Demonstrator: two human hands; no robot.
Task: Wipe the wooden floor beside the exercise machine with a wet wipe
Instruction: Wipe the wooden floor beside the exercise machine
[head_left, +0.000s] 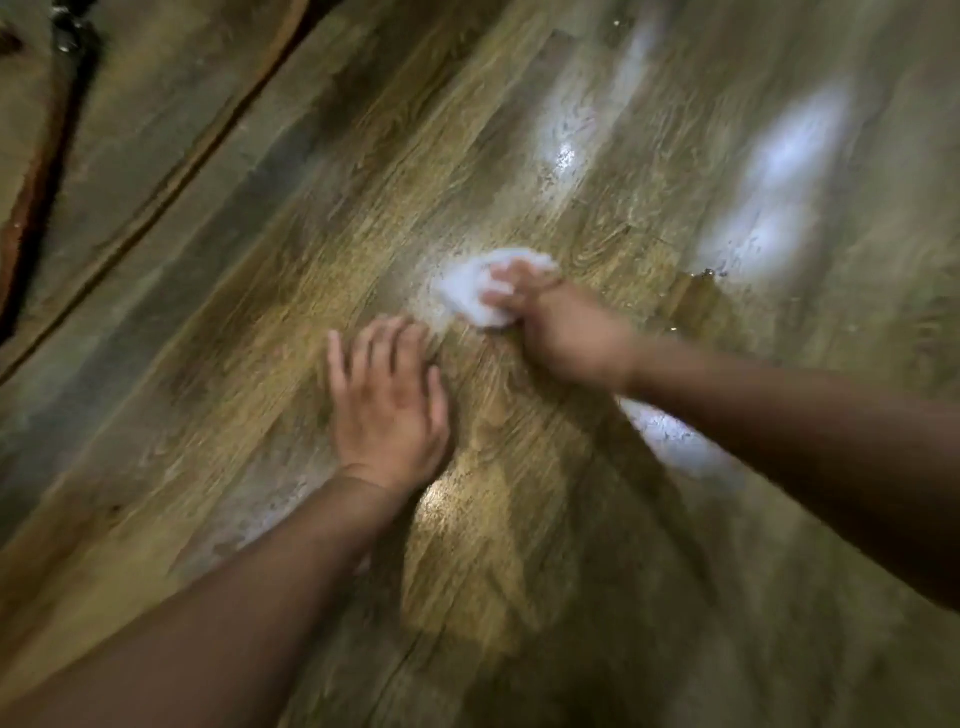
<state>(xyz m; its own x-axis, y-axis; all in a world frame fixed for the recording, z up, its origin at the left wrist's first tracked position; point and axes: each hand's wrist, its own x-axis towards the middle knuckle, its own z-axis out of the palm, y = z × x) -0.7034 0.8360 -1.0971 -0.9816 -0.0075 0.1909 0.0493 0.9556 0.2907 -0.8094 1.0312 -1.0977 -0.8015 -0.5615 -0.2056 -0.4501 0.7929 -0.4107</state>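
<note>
Two bare hands over the wooden floor (519, 130), which fills the view; bright glare patches and a wet sheen lie to the right. Dark bar at far left (31, 218), possibly the exercise machine, too blurred to confirm. Left hand (387, 400) flat on the boards, fingers spread, holding nothing. Right hand (561, 322) closed around the crumpled white wet wipe (467, 288), pressed to the floor just beyond the left fingertips. Risks, as judged: bracing palm slipping on damp boards; bunched wipe leaving streaks. No writing or brand legible.
</note>
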